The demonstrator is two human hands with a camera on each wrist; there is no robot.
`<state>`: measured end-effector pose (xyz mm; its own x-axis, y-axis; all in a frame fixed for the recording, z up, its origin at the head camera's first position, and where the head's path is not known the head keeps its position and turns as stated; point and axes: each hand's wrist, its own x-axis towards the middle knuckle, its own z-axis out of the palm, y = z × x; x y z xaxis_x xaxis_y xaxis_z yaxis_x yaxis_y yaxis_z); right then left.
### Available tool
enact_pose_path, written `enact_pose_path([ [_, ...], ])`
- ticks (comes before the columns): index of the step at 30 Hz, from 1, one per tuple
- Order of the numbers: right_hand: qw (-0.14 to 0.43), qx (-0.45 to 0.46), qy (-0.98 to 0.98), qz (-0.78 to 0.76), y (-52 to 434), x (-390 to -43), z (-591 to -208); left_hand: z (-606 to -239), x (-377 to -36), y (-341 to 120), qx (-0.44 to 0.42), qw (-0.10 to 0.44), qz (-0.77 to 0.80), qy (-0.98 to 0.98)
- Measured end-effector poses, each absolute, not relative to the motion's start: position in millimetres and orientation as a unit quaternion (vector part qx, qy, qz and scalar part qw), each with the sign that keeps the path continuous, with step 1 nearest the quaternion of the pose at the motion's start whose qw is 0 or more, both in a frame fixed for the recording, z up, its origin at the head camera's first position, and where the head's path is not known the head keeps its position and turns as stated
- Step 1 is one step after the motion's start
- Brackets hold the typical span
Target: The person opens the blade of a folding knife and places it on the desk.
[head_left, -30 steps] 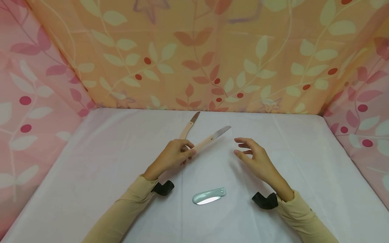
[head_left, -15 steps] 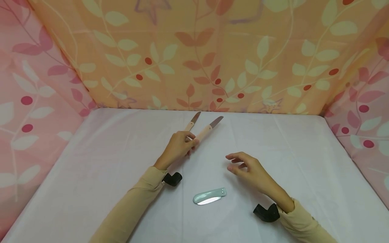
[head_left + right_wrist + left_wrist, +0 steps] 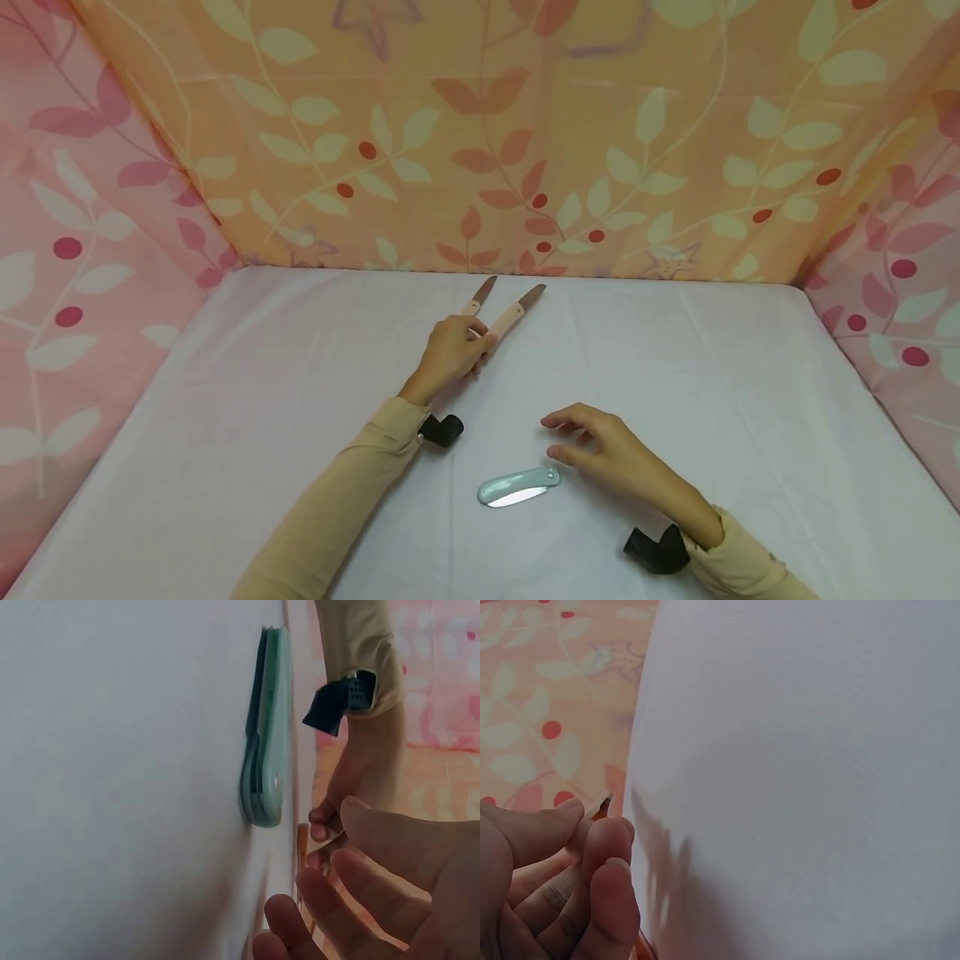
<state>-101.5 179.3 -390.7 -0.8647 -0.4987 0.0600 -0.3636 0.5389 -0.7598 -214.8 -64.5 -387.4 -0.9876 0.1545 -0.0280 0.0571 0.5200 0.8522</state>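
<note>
Two hands at work over folding knives on a white-covered table.

L hand [image 3: 450, 354] grips the handle of an open wood-handled knife [image 3: 516, 312] w/ curled fingers, blade pointing to the far edge, just beside a second wood-handled knife [image 3: 477, 300] lying near the floral backdrop [image 3: 480, 133]. R hand [image 3: 607, 454] hovers, fingers loosely spread & holding nothing, just beside a pale green folding knife [image 3: 517, 487], which lies partly folded on the white cloth [image 3: 225, 400] near the front.

Soft even warm light, faint shadows, head view sharp, wrist views blurred close-up
</note>
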Motion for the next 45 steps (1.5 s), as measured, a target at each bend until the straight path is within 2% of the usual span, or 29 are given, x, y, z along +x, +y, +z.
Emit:
enact_pose_path([
  [7,0.107,-0.270,0.872,-0.395,177,-99,-394,-392,-220,-58,0.050,0.048,0.477,0.876],
  [15,0.138,-0.294,0.867,-0.378,179,-95,-393,-394,-222,-55,0.033,0.071,0.480,0.874],
  [29,0.134,-0.321,0.870,-0.348,176,-93,-392,-393,-222,-54,0.035,0.098,0.451,0.886],
  [45,0.149,-0.288,0.870,-0.372,177,-93,-392,-387,-202,-63,0.073,0.060,0.395,0.914],
])
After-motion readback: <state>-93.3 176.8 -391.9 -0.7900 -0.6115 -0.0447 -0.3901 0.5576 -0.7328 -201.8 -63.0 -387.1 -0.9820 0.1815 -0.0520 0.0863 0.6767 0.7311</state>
